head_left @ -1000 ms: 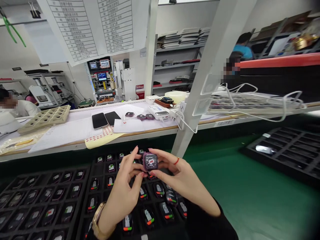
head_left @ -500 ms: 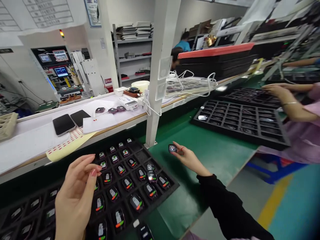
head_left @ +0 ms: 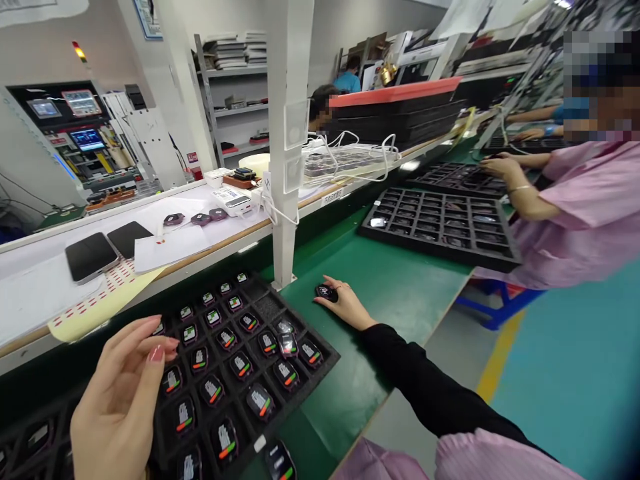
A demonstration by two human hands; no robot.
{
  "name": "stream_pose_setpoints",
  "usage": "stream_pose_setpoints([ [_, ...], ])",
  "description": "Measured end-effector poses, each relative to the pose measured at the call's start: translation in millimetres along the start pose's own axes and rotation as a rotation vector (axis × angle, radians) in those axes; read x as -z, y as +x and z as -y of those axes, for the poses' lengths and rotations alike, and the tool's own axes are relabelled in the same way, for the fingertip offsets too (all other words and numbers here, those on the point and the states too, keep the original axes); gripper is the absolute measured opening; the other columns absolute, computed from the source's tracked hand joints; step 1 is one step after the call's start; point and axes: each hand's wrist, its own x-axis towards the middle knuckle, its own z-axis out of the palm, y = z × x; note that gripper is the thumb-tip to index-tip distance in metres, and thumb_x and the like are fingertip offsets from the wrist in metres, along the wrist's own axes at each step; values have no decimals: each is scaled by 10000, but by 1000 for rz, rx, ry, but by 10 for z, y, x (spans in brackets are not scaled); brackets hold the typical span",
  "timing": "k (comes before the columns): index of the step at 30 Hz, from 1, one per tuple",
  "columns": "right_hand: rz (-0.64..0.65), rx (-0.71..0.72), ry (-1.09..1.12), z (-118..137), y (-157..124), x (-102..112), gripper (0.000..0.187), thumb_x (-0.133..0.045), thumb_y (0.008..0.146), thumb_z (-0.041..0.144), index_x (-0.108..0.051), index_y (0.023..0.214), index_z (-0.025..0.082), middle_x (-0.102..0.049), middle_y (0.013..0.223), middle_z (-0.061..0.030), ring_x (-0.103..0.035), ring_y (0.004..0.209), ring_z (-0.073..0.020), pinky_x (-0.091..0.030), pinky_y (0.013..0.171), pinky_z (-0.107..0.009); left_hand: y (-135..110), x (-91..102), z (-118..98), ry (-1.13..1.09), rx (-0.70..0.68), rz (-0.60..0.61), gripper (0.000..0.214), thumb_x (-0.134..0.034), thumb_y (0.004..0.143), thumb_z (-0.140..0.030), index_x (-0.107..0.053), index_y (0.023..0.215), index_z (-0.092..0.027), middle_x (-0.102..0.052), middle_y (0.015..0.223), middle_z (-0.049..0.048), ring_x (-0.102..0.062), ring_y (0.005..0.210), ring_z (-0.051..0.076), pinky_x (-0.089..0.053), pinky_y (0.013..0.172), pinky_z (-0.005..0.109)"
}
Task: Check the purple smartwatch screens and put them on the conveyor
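My right hand [head_left: 347, 307] grips a dark smartwatch body [head_left: 326, 292] between thumb and fingers, just above or on the green work surface beside the white post. My left hand [head_left: 120, 393] hovers over the left part of a black foam tray [head_left: 325, 363], its fingers loosely bent and apart, with nothing visible in them. Watch bodies with lit screens fill most of the tray's compartments. One compartment [head_left: 270, 307] near the far right corner holds no watch. A watch body [head_left: 287, 345] lies tilted across a neighbour. Another watch body [head_left: 279, 460] rests outside the tray's near edge.
A second black tray [head_left: 440, 227] stands farther right, near a co-worker in a pink sleeve [head_left: 585, 180]. The white post [head_left: 285, 200] rises behind my right hand. Two phones [head_left: 90, 257] and papers lie on the raised shelf. A red-topped stack of trays [head_left: 395, 110] stands farther back.
My right hand has lowered the watch body toward the green surface, its screen now tilted away. The view has swung right; my left hand stays over the tray.
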Motion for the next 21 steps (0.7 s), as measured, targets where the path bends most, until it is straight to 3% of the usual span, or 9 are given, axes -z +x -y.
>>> stream_pose_setpoints([
  [9, -154, 126, 37, -13, 234, -131, 476, -601, 897, 444, -587, 1279, 159, -662, 1197, -162, -604, 1106, -361, -469, 988, -532, -59, -99, -108, -15, -11, 99, 318, -690, 878, -443, -698, 1147, -274, -671, 1164, 40, -666, 848, 128, -575, 798, 181],
  [21, -402, 199, 26, 148, 235, -21, 458, -642, 927, 414, -512, 1308, 195, -620, 1235, -160, -567, 1134, -355, -439, 996, -521, -117, -177, -177, -16, 2, 133, 327, -692, 871, -455, -696, 1144, -276, -655, 1196, 45, -662, 842, 131, -579, 813, 217],
])
